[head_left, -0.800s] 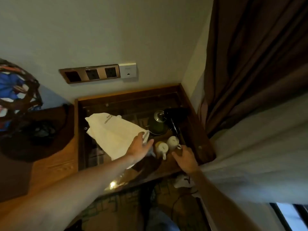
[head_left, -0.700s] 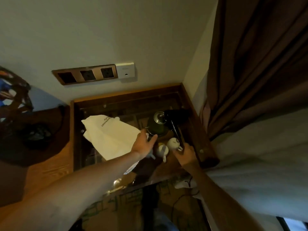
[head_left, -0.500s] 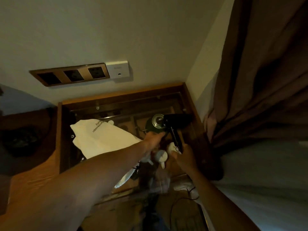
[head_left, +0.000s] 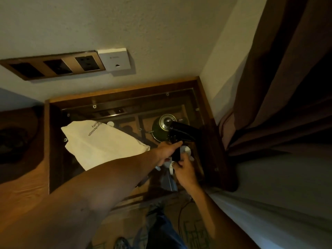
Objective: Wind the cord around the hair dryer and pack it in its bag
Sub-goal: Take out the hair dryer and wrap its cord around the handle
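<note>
Hair dryer (head_left: 181,134) pinched by both hands' grip — white bag (head_left: 100,142) beside, contents unseen.

Black hair dryer (head_left: 181,133) held above a glass-topped wooden table (head_left: 125,94), handle gripped by right hand (head_left: 185,170), left hand (head_left: 166,150) touching its upper handle. White bag (head_left: 100,142) beside, dark kettle (head_left: 160,127) behind.

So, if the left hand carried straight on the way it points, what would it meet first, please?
The left hand already sits at the dryer handle. Past it, probably the kettle, though depth is unclear.
</note>
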